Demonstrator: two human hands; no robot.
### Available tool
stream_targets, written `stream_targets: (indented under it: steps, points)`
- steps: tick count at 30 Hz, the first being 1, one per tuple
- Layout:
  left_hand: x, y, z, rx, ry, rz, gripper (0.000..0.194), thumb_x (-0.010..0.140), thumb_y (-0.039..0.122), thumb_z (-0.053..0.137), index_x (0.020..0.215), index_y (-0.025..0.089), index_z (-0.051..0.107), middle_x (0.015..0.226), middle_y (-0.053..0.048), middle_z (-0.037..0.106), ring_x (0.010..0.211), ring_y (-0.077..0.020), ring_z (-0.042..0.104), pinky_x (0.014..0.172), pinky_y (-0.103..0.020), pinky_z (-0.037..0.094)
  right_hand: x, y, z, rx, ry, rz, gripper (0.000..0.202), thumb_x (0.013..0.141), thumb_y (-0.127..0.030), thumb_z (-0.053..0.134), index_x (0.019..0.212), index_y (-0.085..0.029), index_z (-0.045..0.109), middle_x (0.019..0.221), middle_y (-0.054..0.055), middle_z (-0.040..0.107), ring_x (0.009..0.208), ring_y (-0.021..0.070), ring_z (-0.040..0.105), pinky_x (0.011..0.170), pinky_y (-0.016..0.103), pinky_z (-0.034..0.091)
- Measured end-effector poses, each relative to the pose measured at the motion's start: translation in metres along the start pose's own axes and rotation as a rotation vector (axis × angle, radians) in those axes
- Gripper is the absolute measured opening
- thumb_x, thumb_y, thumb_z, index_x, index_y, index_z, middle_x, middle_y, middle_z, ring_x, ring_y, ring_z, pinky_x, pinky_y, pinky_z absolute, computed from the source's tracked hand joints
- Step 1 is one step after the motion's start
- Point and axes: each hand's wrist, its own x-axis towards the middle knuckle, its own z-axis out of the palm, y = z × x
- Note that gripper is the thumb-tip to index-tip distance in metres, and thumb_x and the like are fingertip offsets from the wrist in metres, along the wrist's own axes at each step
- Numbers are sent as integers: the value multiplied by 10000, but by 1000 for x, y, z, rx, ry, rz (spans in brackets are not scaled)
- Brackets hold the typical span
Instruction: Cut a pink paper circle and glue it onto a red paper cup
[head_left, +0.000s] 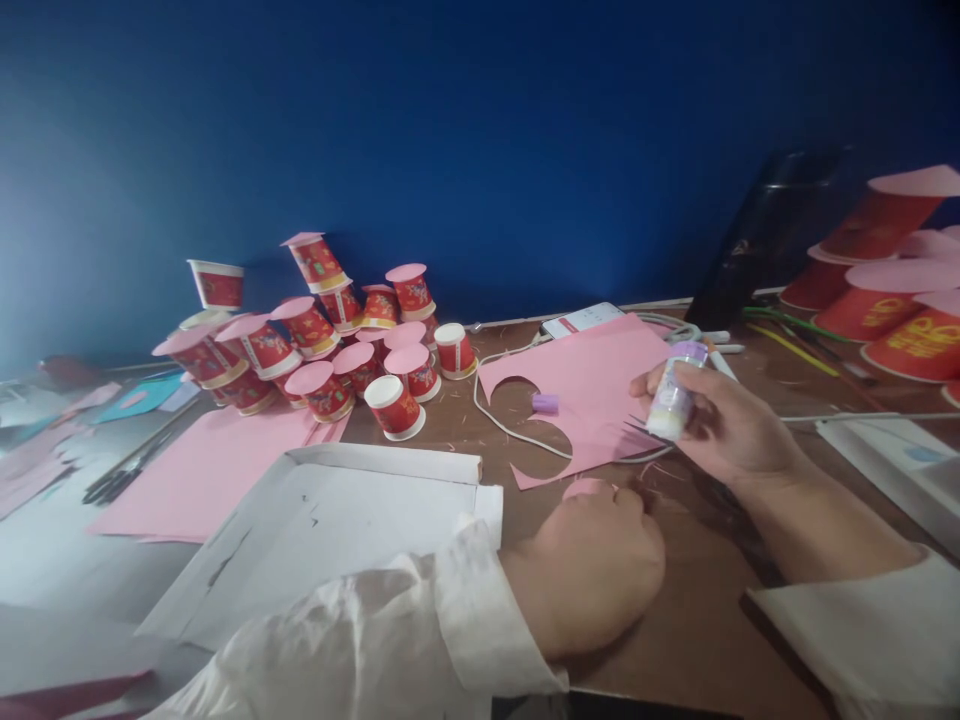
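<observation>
My right hand (pixel 739 425) is closed around a glue stick (pixel 673 395) with a lilac base, its white end tilted down. Below and left of it, my left hand (pixel 592 570) is curled over the brown table. A rounded edge of pink paper (pixel 589 487) shows past its knuckles; the rest of that piece is hidden. Behind both hands lies a pink sheet (pixel 592 370) with round bites cut out of its edge. On this sheet rests a small purple cap (pixel 545 403). Thin dark points stick out under the glue stick, their source hidden.
Red paper cups (pixel 319 390) topped with pink discs stand in stacks at left; larger red cups (pixel 870 300) stand at right. Nearer are an open white box lid (pixel 360 510) and pink sheets (pixel 217 465). A phone (pixel 581 320), white cable (pixel 517 432) and dark bottle (pixel 757 235) sit behind.
</observation>
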Motion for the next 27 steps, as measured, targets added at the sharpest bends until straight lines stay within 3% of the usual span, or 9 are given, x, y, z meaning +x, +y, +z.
stream_targets:
  steps: [3, 5, 8, 10, 13, 17, 19, 22, 27]
  points:
    - [5, -14, -3, -239, -56, -59, 235, 873, 177, 469, 987, 109, 664, 932, -128, 697, 834, -223, 641, 697, -332, 505, -3, -5, 1, 3, -2, -16, 238, 737, -444, 734, 729, -207, 722, 769, 15, 659, 632, 112, 522, 507, 213, 411]
    - [8, -27, -10, -449, -133, -182, 265, 870, 211, 475, 1035, 176, 679, 1029, -89, 722, 877, -218, 665, 729, -321, 512, -5, -7, 3, -21, 18, -19, 263, 724, -464, 743, 743, -202, 730, 784, 25, 666, 637, 121, 536, 503, 221, 422]
    - [10, -45, -19, -788, -319, -364, 269, 891, 306, 484, 1050, 217, 683, 779, -21, 733, 760, -171, 679, 663, -256, 500, -12, -9, 4, -101, 84, -21, 296, 724, -479, 750, 773, -187, 745, 805, 37, 673, 653, 122, 544, 495, 211, 424]
    - [10, -53, -19, -991, -377, -434, 324, 911, 435, 486, 1064, 220, 673, 638, 12, 690, 708, -148, 676, 657, -225, 492, -23, -8, 3, -175, 138, -15, 295, 729, -482, 755, 797, -194, 750, 823, 36, 681, 678, 125, 559, 499, 201, 429]
    - [11, -58, -11, -1031, -316, -452, 350, 868, 503, 548, 1034, 223, 676, 678, 13, 702, 748, -149, 670, 687, -221, 487, -47, -5, 3, -338, 184, -16, 277, 762, -489, 739, 875, -236, 750, 851, 26, 697, 686, 138, 584, 493, 209, 433]
    - [11, -58, 2, -864, -164, -412, 238, 865, 322, 512, 1005, 225, 679, 848, -6, 736, 819, -155, 653, 728, -237, 481, -83, 8, 12, -590, 209, -69, 271, 791, -536, 691, 850, -276, 741, 858, 34, 723, 728, 209, 646, 522, 272, 503]
    - [10, -60, 8, -813, -117, -384, 258, 860, 286, 500, 1034, 224, 680, 921, -14, 739, 861, -162, 650, 761, -251, 483, -96, 17, 19, -613, 195, -93, 243, 824, -530, 652, 918, -320, 733, 865, 26, 726, 794, 243, 674, 669, 333, 572]
    - [10, -66, 16, -829, -77, -377, 288, 843, 273, 524, 1074, 218, 688, 1019, -20, 735, 911, -164, 649, 798, -255, 487, -108, 31, 26, -666, 186, -116, 154, 769, -469, 729, 850, -338, 715, 785, 9, 716, 796, 260, 694, 716, 347, 592]
    - [13, -75, 26, -974, -73, -389, 252, 833, 294, 564, 994, 190, 728, 925, -7, 740, 860, -140, 655, 786, -220, 481, -117, 47, 29, -893, 266, -137, 220, 776, -501, 712, 946, -361, 711, 827, 15, 738, 861, 294, 710, 705, 371, 589]
